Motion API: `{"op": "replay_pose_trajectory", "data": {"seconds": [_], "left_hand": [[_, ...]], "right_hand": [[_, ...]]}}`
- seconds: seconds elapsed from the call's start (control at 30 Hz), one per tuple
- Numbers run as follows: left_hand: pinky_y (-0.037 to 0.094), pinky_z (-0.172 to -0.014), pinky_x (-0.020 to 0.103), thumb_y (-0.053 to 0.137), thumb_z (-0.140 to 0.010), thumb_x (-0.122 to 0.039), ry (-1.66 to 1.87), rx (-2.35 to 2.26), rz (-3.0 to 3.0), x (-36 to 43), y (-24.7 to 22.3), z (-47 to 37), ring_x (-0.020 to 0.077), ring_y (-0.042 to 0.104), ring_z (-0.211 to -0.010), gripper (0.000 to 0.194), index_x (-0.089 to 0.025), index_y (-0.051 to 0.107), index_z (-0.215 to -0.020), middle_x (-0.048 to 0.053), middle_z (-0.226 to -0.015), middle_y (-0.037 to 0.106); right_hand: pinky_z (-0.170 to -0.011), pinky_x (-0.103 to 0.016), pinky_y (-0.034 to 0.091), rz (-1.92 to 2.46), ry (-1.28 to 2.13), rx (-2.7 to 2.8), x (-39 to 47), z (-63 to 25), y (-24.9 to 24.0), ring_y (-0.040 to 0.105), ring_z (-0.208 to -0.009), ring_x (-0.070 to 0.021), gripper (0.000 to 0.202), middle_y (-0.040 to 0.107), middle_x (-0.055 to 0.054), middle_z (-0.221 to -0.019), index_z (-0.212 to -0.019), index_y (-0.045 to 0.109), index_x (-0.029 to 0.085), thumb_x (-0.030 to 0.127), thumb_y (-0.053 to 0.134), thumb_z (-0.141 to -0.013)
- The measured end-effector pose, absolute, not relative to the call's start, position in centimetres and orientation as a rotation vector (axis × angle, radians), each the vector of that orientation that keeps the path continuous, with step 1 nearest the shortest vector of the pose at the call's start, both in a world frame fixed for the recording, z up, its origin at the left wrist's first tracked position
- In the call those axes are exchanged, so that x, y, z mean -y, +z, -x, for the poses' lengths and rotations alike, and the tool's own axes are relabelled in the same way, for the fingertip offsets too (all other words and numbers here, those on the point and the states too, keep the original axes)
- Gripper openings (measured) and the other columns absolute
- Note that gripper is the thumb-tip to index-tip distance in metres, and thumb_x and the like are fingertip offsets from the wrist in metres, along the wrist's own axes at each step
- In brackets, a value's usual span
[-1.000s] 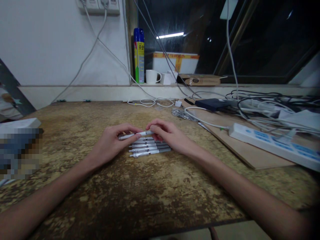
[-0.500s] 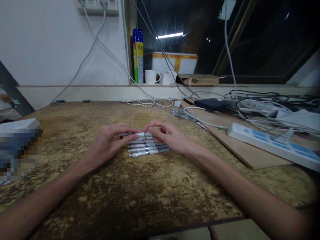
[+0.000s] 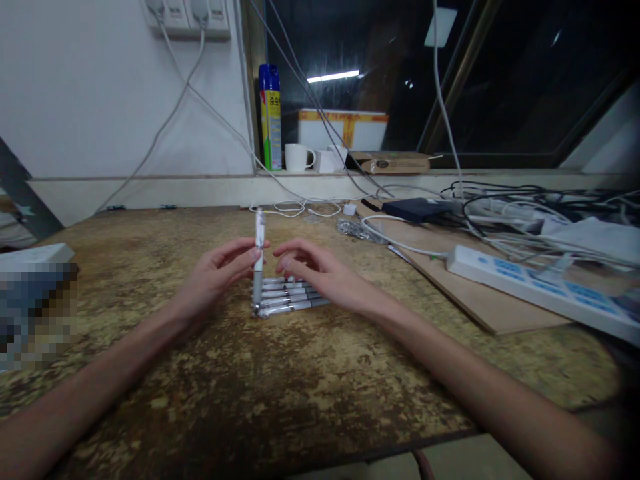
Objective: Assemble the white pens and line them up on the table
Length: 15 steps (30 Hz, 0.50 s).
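Observation:
My left hand (image 3: 227, 267) pinches a white and grey pen (image 3: 259, 240) between thumb and fingers. That pen stands nearly upright, its grey end low and its white end up, by the left ends of several similar pens. Those pens (image 3: 287, 295) lie side by side on the worn wooden table (image 3: 240, 387). My right hand (image 3: 325, 270) hovers over their right part and hides some of them. Its fingers are curved and apart, with nothing seen between them.
A wooden board (image 3: 480, 300) with a white power strip (image 3: 540, 287) lies to the right. Tangled cables (image 3: 540, 207) and a dark flat box (image 3: 415, 209) are behind it. On the sill stand a spray can (image 3: 271, 120) and a white mug (image 3: 297, 158).
The pen held level between both hands has swung upright and is now in my left hand alone. My right hand has let go of it and its fingers have parted.

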<state>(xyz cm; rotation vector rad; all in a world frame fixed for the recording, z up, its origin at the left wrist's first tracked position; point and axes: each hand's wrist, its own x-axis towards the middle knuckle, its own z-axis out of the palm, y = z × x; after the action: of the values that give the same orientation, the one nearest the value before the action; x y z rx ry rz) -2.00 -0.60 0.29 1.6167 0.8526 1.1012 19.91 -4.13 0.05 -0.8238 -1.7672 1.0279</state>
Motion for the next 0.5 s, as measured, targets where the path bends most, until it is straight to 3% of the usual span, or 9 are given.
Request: {"op": "replay_pose_trajectory", "data": {"seconds": [0.1, 0.3, 0.43, 0.5], "left_hand": [[0.052, -0.086, 0.033, 0.073, -0.087, -0.046, 1.011, -0.858, -1.689, 0.9, 0.4, 1.9, 0.0231, 0.067, -0.098, 0.03, -0.027, 0.078, -0.111, 0.005, -0.107, 0.076], [0.052, -0.085, 0.033, 0.07, -0.09, -0.042, 0.903, -0.833, -1.867, 1.9, 0.9, 1.2, 0.0224, 0.066, -0.095, 0.027, -0.029, 0.078, -0.112, 0.004, -0.103, 0.074], [0.053, -0.072, 0.03, 0.059, -0.097, -0.042, 1.074, -0.812, -1.759, 1.5, 0.5, 1.3, 0.0179, 0.062, -0.081, 0.034, -0.022, 0.071, -0.121, 0.008, -0.103, 0.07], [0.051, -0.065, 0.026, 0.059, -0.097, -0.04, 1.156, -0.824, -1.719, 0.9, 0.3, 1.6, 0.0159, 0.06, -0.078, 0.033, -0.018, 0.07, -0.117, 0.009, -0.105, 0.068]], "right_hand": [[-0.09, -0.036, 0.046, 0.786, 0.897, 1.67, 3.8, -19.7, 0.6, 0.062, -0.1, -0.019, 0.021, 0.069, -0.005, -0.106, -0.112, 0.065, 0.023, 0.036, 0.059, -0.096], [-0.091, -0.035, 0.046, 0.727, 0.921, 1.609, 3.5, -18.8, 1.3, 0.061, -0.092, -0.0177, 0.026, 0.066, -0.003, -0.09, -0.088, 0.066, 0.021, 0.046, 0.062, -0.094], [-0.088, -0.034, 0.047, 0.704, 0.946, 1.413, 3.0, -18.8, 1.9, 0.06, -0.095, -0.0174, 0.033, 0.065, -0.003, -0.093, -0.092, 0.059, 0.024, 0.056, 0.054, -0.096], [-0.082, -0.033, 0.048, 0.673, 0.992, 1.3, 2.4, -19.2, 2.8, 0.059, -0.087, -0.0164, 0.035, 0.061, -0.001, -0.085, -0.096, 0.054, 0.026, 0.061, 0.052, -0.096]]}}
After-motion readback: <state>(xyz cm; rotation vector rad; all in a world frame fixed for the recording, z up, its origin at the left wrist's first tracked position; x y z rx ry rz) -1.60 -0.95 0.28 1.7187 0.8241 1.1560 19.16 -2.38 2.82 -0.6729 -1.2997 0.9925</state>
